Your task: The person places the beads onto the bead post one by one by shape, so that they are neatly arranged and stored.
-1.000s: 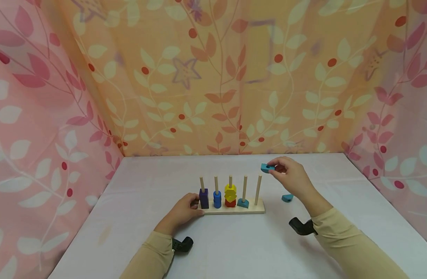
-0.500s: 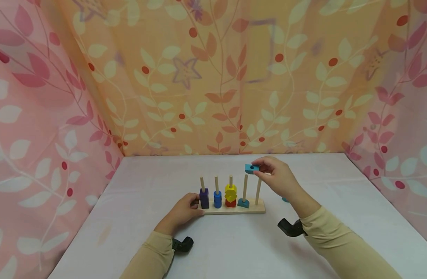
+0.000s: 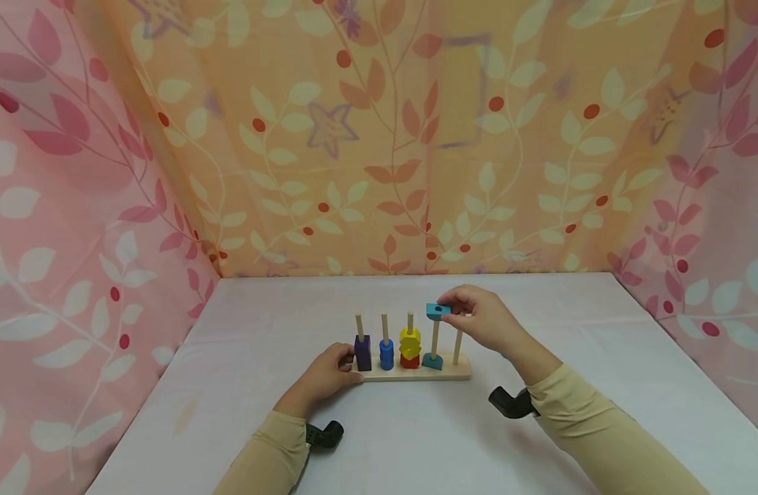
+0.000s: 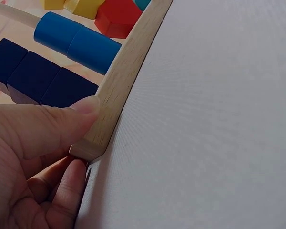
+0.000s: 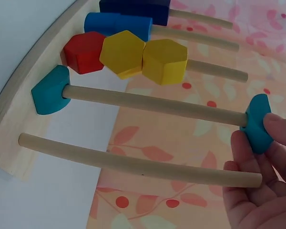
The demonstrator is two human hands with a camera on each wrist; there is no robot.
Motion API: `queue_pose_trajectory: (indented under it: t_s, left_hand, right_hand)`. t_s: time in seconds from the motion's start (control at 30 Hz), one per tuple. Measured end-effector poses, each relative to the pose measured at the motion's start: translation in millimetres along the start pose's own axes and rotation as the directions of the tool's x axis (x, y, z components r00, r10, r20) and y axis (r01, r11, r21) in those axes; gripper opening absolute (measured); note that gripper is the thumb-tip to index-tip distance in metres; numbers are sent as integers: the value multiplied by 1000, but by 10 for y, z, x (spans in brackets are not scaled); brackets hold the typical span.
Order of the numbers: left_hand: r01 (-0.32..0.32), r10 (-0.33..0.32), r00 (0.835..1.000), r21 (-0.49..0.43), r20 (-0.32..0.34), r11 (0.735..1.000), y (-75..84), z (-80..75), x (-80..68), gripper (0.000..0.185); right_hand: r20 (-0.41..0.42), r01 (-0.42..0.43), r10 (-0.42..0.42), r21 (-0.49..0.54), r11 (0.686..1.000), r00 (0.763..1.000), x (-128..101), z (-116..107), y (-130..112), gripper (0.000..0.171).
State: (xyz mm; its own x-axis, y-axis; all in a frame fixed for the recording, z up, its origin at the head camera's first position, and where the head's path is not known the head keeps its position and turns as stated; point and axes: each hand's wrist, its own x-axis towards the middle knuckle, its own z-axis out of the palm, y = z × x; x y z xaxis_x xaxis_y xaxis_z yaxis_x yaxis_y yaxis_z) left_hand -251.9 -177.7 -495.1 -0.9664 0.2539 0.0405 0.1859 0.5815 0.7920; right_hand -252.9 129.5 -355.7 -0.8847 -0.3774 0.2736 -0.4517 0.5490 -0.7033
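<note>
Near the middle of the frame, a little below centre, a wooden peg rack stands on the white table. The left hand grips the rack's left end, thumb curled over the top edge of the base and fingers tucked under it, just beside the dark blue blocks on the first peg. To their right sit blue cylinders, then yellow hexagons over a red piece, then a teal piece at the foot of the fourth peg. The right hand pinches a second teal block between curled fingertips, holding it at the tip of that fourth peg. The fifth peg, furthest right, is bare.
</note>
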Motion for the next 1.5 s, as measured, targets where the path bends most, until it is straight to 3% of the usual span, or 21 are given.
queue_pose_trajectory:
  t_s: [0.13,0.23,0.4,0.7,1.2,1.37,1.5]
  left_hand:
    - [-5,5,1000,-3,2,1000,-2,-6,3,49]
    - [-5,5,1000,-1,2,1000,-4,-5,3,48]
    - [-4,4,1000,-7,2,1000,-9,-1,5,49]
    - [-13,13,1000,-11,0,1000,-7,-2,8,49]
    - [5,-5,1000,-4,3,1000,24,-11,-15,49]
    - [0,0,1000,-10,4,1000,20,-11,-8,49]
    - [7,-7,1000,2,6,1000,14,-13,-4,49]
  right_hand:
    - [59,-50,48,27,998,997,27,19,65,19]
    - [88,-109,99,109,988,991,31,56,141,25]
    - [110,-215,193,242,946,975,-7,165,284,33]
    - [140,-373,350,215,902,926,-85,439,568,23]
    - [139,-397,377,180,900,916,-119,660,744,20]
    - [142,-395,376,145,907,916,-130,610,760,22]
    - [158,-338,314,163,927,936,-169,471,788,30]
